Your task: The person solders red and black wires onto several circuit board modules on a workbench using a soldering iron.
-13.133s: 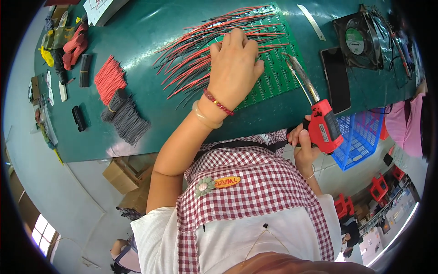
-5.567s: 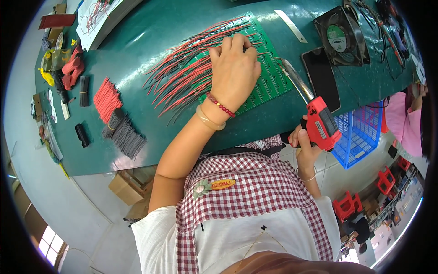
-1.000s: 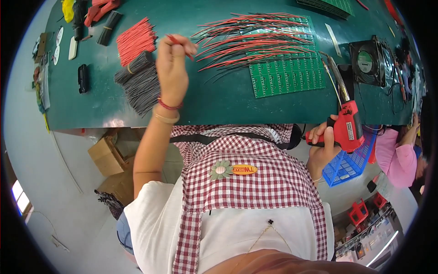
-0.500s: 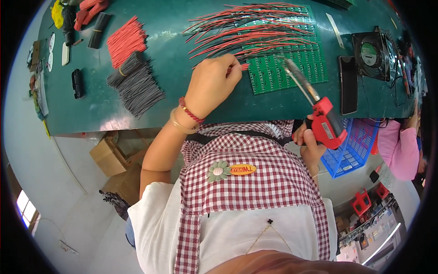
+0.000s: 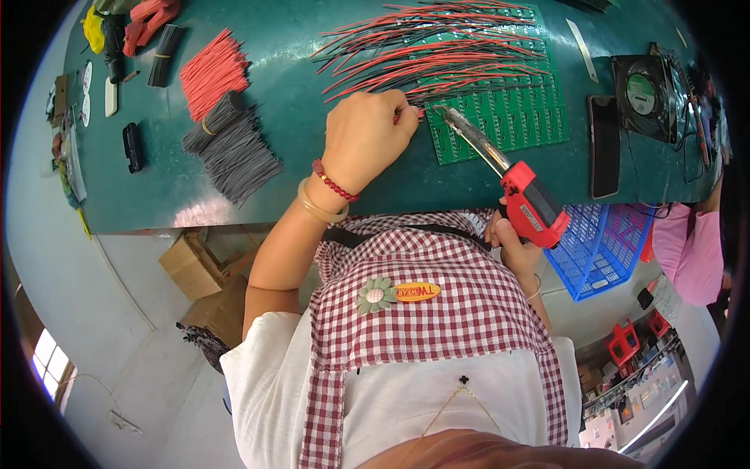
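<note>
My left hand (image 5: pixel 366 131) is closed at the near left edge of the green circuit boards (image 5: pixel 508 123), pinching a red wire (image 5: pixel 420 113) whose end pokes out by the fingertips. How many wires it holds is hidden. My right hand (image 5: pixel 512 244) grips a red and black soldering gun (image 5: pixel 535 205) in front of the table edge. The gun's metal tip points up and left, over the board's left part beside my left fingertips. Rows of red and black wires (image 5: pixel 422 59) lie across the far part of the boards, their loose ends reaching left.
Left of my hand lie a bundle of red wires (image 5: pixel 215 74) and a bundle of black wires (image 5: pixel 238 152). A dark phone (image 5: pixel 604 147) and a black fan (image 5: pixel 642 95) are on the right. Below the table edge is a blue basket (image 5: pixel 598 262); a pink sleeve (image 5: pixel 691 254) shows at right.
The soldering gun has moved left, bringing its tip from the middle of the boards to near my left fingertips. My left hand stays almost in place.
</note>
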Demonstrator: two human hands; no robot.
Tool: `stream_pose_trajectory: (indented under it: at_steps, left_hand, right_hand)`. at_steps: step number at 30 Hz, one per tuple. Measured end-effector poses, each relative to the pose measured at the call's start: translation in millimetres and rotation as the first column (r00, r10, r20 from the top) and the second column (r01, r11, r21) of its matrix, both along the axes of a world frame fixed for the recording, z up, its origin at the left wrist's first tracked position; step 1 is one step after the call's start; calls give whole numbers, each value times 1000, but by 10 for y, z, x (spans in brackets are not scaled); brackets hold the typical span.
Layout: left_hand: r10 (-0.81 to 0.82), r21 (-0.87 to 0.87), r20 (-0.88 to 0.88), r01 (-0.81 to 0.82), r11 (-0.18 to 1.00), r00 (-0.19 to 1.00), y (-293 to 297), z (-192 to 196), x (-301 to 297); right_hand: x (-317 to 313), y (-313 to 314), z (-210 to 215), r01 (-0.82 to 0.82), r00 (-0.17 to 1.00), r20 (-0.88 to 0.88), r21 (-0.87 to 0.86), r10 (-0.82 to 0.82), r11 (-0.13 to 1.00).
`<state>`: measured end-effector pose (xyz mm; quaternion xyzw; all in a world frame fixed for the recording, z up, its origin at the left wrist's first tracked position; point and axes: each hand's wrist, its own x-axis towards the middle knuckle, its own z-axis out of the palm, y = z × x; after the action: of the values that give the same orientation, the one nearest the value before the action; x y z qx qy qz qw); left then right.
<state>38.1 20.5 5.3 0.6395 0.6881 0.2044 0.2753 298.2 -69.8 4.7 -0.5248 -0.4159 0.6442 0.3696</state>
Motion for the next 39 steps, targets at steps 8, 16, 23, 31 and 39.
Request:
stream_pose_trajectory:
  at_steps: [8, 16, 23, 31, 39]
  left_hand:
    - [-22, -22, 60, 23, 999, 998, -17, 36, -56]
    - [-7, 32, 283, -2, 999, 959, -56, 61, -40]
    - [108, -174, 383, -43, 984, 917, -42, 185, -28]
    - [16, 4, 322, -18, 1000, 947, -83, 54, -8]
    - [47, -18, 67, -46, 999, 997, -13, -16, 3]
  right_hand:
    - [22, -17, -20, -62, 996, 64, 79, 57, 995]
    - [58, -16, 6, 1, 1000, -25, 58, 1, 998]
    - [85, -54, -27, -25, 1000, -11, 64, 25, 998]
    - [111, -61, -63, -21, 998, -56, 87, 26, 996]
    - [53, -67, -59, -75, 996, 43, 24, 74, 997]
